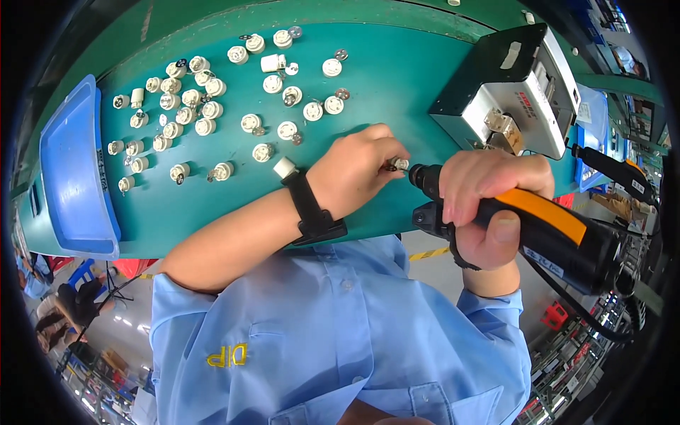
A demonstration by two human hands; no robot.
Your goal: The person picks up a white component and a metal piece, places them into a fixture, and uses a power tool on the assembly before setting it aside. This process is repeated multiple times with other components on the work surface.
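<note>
My left hand (356,168) is closed, with thumb and forefinger pinching a small shiny metal piece (401,164), mostly hidden by the fingertips. Wrapped in my right hand (489,185) is a black electric screwdriver (567,244) with an orange stripe, lying on its side. Its nose (421,177) points left at the metal piece, very close to it; whether they touch I cannot tell. Just beside my left wristband lies a white cylindrical part (284,167). Several similar round white parts (263,152) with metal fittings are spread over the green mat (382,78), left of my hands.
A blue tray (51,163) stands at the left edge. A black and silver boxy machine (520,106) sits at the far right, close to my right hand. Beyond it hangs a second black and orange screwdriver (615,171). The screwdriver's cable (577,315) loops below on the right.
</note>
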